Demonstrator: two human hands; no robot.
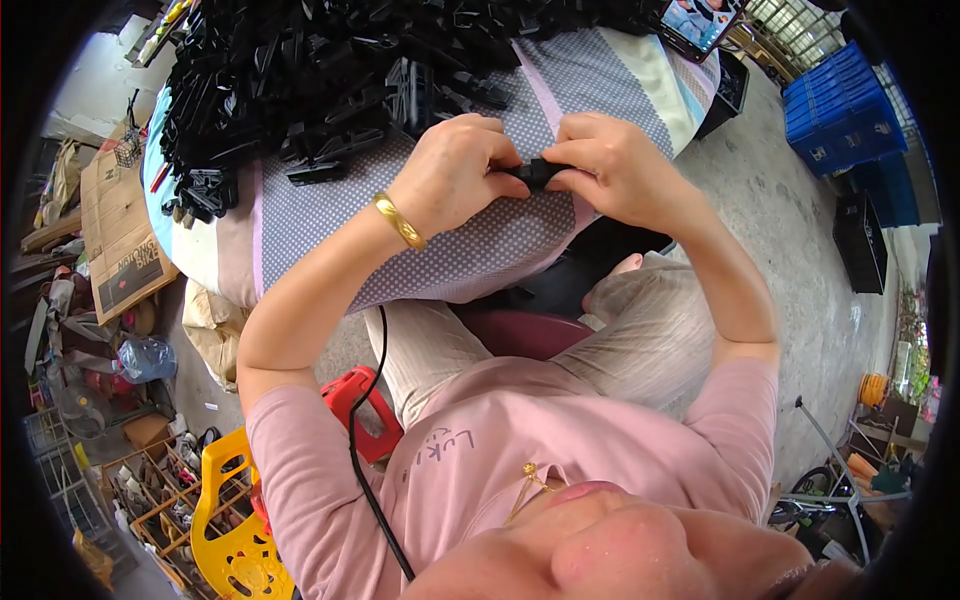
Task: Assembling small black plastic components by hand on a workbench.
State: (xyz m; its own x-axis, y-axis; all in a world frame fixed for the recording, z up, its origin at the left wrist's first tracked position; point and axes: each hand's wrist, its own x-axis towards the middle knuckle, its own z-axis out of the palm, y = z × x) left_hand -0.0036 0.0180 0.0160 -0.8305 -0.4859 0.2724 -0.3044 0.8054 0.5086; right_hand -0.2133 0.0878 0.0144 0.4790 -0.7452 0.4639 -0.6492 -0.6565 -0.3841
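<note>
Between my two hands, over the near edge of the cloth-covered table (430, 265), is a small black plastic part (538, 173). My left hand (455, 170), with a gold bangle at the wrist, pinches its left end between thumb and fingers. The other end is pinched by my right hand (625, 165). Fingertips cover much of the part, so its exact kind cannot be made out. Beyond my hands, a large heap of similar black plastic parts (290, 80) spreads over the far left of the table. Some loose pieces lie at the heap's near edge.
A phone (697, 25) with a lit screen stands at the table's far right. Blue crates (840, 110) are stacked on the floor to the right. On the left are a cardboard box (120, 235), a yellow plastic chair (235, 520) and cluttered shelving. A black cable (357, 440) hangs along my left side.
</note>
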